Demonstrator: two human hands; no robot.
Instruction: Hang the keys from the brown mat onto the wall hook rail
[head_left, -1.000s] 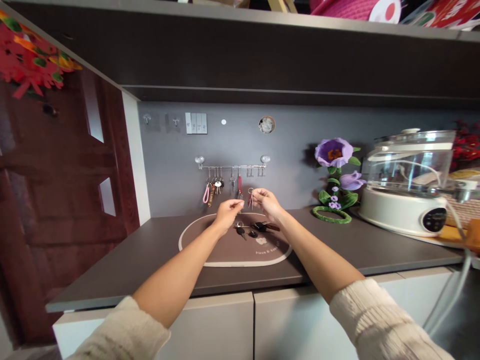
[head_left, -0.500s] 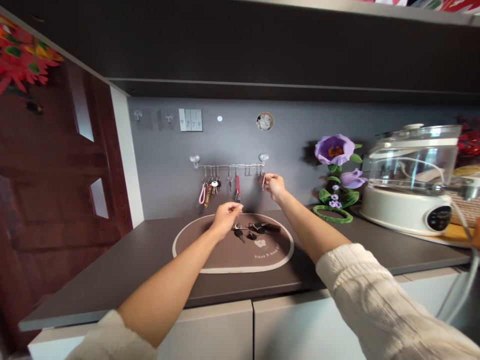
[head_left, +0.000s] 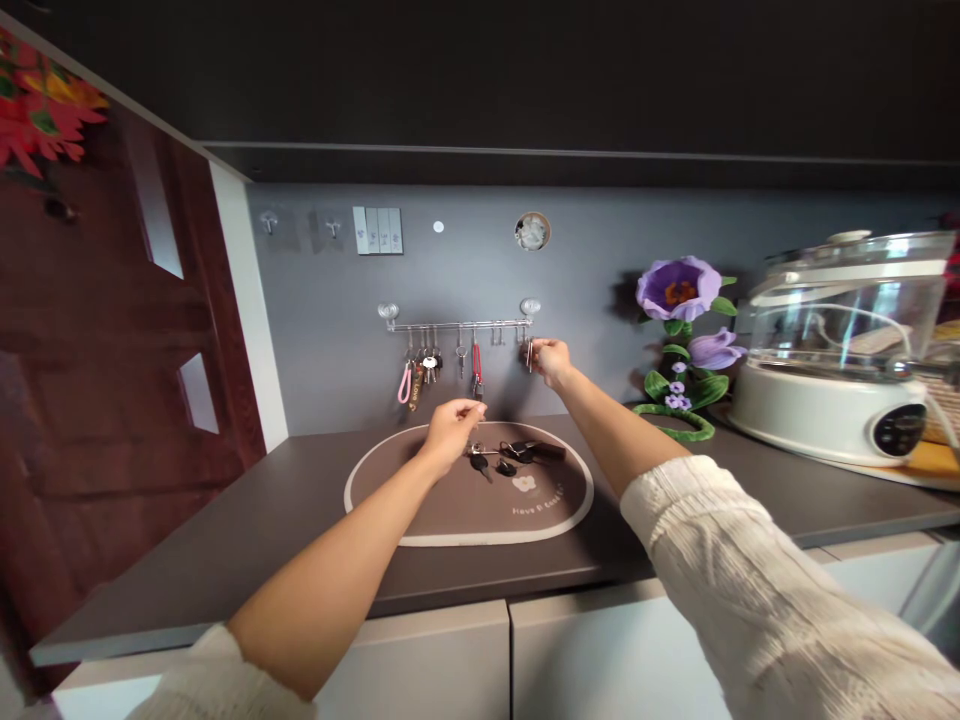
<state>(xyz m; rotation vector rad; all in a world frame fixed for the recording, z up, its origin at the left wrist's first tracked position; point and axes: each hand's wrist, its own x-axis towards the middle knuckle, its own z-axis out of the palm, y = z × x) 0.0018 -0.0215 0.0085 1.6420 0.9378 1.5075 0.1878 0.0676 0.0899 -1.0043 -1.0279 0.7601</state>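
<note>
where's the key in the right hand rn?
Head view, centre: the key is pinched in the right hand at the right end of the hook rail, on the back wall above the mat.

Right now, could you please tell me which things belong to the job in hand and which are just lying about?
In use: right hand, key, rail, left hand, loose keys, mat.
Lying about: flower, cooker, switches.

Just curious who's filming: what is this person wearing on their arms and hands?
The left sleeve and right sleeve are cream ribbed knit, pushed up toward the elbows. The left hand and right hand have no gloves; no watch or ring shows.
</note>
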